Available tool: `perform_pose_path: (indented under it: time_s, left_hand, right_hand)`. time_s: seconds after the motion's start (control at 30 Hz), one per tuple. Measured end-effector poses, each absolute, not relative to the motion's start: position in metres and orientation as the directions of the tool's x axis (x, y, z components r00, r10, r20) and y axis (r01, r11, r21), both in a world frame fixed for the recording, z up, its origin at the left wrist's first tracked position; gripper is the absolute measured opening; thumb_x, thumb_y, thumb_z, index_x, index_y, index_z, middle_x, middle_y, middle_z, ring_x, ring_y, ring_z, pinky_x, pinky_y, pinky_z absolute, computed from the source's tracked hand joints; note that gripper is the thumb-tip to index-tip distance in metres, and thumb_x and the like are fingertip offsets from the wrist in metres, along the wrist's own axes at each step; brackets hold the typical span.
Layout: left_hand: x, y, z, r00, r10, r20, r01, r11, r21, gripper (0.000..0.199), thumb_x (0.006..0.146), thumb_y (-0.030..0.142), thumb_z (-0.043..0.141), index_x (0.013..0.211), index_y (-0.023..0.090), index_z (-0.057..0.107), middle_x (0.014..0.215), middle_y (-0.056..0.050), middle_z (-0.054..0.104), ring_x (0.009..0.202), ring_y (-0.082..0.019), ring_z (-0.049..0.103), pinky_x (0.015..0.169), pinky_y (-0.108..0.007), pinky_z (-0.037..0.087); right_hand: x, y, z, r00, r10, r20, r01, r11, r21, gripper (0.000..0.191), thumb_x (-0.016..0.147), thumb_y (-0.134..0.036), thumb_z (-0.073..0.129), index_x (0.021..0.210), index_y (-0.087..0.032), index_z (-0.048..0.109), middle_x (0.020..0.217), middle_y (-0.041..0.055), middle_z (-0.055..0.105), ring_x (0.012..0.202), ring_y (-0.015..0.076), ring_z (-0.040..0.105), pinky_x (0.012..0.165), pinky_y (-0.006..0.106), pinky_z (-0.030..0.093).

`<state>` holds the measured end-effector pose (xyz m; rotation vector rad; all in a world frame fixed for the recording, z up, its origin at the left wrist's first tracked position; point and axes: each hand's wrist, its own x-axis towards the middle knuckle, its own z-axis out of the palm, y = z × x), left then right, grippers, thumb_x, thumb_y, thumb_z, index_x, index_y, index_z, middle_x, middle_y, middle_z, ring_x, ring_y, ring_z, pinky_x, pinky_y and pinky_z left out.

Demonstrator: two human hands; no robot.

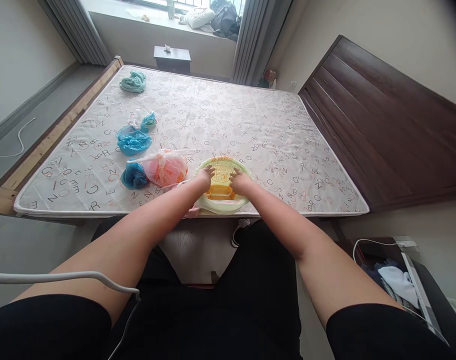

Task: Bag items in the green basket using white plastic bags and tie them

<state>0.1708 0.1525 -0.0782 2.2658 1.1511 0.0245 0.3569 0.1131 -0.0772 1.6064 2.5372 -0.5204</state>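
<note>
The left hand and the right hand both lie palm down on a round pale green plastic basin, their fingers loosely spread and pointing away from the person, neither pinching anything. Inside the basin, under and just ahead of the 2 hands, sits a yellow-orange plastic mesh piece; whether the hands press it or only rest on it, I cannot tell. The hands are near each other, with a narrow gap between them.

Just left of the left hand lies a clear plastic bag with pink and orange contents, and a blue mesh bundle lies beyond it. Farther ahead and to the left are a blue plastic bag, a small clear bag with blue inside and a bunched teal cloth. All of these rest on a letter-printed mattress, and a pink strap lies at its edge below the left hand. Well right of the right hand stands a dark wooden headboard
</note>
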Motion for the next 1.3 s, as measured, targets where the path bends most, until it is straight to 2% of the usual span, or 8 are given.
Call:
perform_pose_path:
  time_s: [0.07,0.17,0.3,0.47,0.57,0.73,1.07,1.3]
  left_hand:
    - [0.166,0.150,-0.063,0.713,0.643,-0.281,0.696,-0.597,0.399,0.036,0.073,0.025,0.073,0.108,0.024,0.081,0.130,-0.011,0.072,0.149,-0.034,0.040,0.129,-0.050,0.016]
    - [0.149,0.134,-0.038,0.801,0.563,-0.205,0.598,-0.738,0.312,0.040,0.088,0.023,0.057,0.123,0.025,0.074,0.133,-0.008,0.070,0.137,-0.028,0.054,0.123,-0.045,0.032]
    - [0.095,0.091,-0.022,0.692,0.715,0.096,0.600,-0.645,0.473,0.040,0.099,0.030,0.043,0.126,0.022,0.071,0.134,-0.007,0.069,0.124,-0.023,0.063,0.112,-0.036,0.046]
    - [-0.002,0.044,-0.045,0.420,0.905,0.062,0.703,-0.368,0.609,0.038,0.096,0.038,0.049,0.119,0.021,0.074,0.125,-0.009,0.074,0.117,-0.025,0.068,0.106,-0.035,0.050]
    - [-0.047,0.032,-0.068,0.299,0.952,-0.061,0.766,-0.202,0.611,0.035,0.093,0.041,0.051,0.109,0.022,0.075,0.114,-0.008,0.077,0.107,-0.025,0.071,0.098,-0.033,0.053]
    - [-0.066,0.030,-0.089,0.192,0.915,-0.355,0.707,0.122,0.697,0.029,0.090,0.041,0.051,0.097,0.019,0.068,0.089,-0.004,0.077,0.074,-0.018,0.072,0.070,-0.027,0.054]
    - [-0.045,0.024,-0.117,0.386,0.724,-0.572,0.826,0.006,0.564,0.036,0.083,0.050,0.062,0.103,0.023,0.075,0.086,-0.004,0.074,0.072,-0.019,0.068,0.059,-0.023,0.046]
    - [-0.043,0.027,-0.124,0.358,0.657,-0.663,0.882,-0.004,0.472,0.048,0.083,0.058,0.060,0.109,0.020,0.074,0.086,-0.007,0.072,0.075,-0.021,0.066,0.064,-0.025,0.051]
  right_hand:
    - [0.361,0.111,-0.060,-0.494,0.840,-0.224,0.868,0.460,-0.189,0.015,0.085,-0.023,0.065,0.089,-0.019,0.079,0.103,0.0129,0.078,0.113,0.0277,0.067,0.121,0.050,0.030]
    - [0.369,0.094,-0.034,-0.465,0.885,0.022,0.858,0.457,-0.236,0.027,0.097,-0.023,0.051,0.102,-0.018,0.076,0.107,0.0136,0.077,0.104,0.0255,0.069,0.107,0.044,0.046]
    - [0.384,0.043,-0.023,0.014,0.950,0.313,0.725,0.205,-0.657,0.030,0.098,-0.034,0.049,0.105,-0.020,0.074,0.112,0.0099,0.076,0.108,0.0245,0.068,0.099,0.039,0.051]
    - [0.406,-0.023,-0.054,0.442,0.897,-0.032,0.229,-0.147,-0.962,0.025,0.089,-0.041,0.056,0.093,-0.021,0.069,0.102,0.0066,0.074,0.092,0.0203,0.072,0.080,0.032,0.056]
    - [0.421,-0.040,-0.072,0.515,0.800,-0.307,-0.007,-0.354,-0.935,0.019,0.077,-0.038,0.065,0.083,-0.020,0.062,0.078,0.0021,0.068,0.062,0.0141,0.065,0.059,0.026,0.053]
    - [0.428,-0.041,-0.082,0.491,0.803,-0.338,-0.028,-0.374,-0.927,0.015,0.069,-0.032,0.062,0.078,-0.020,0.058,0.057,-0.0061,0.051,0.047,0.0082,0.048,0.050,0.022,0.047]
    - [0.419,-0.051,-0.090,0.385,0.870,-0.307,0.192,-0.401,-0.896,0.012,0.068,-0.031,0.061,0.075,-0.021,0.061,0.054,-0.0048,0.053,0.047,0.0111,0.050,0.048,0.024,0.045]
    - [0.422,-0.047,-0.096,0.366,0.882,-0.295,0.290,-0.410,-0.865,0.014,0.071,-0.032,0.060,0.079,-0.021,0.063,0.057,-0.0031,0.057,0.049,0.0126,0.055,0.052,0.025,0.049]
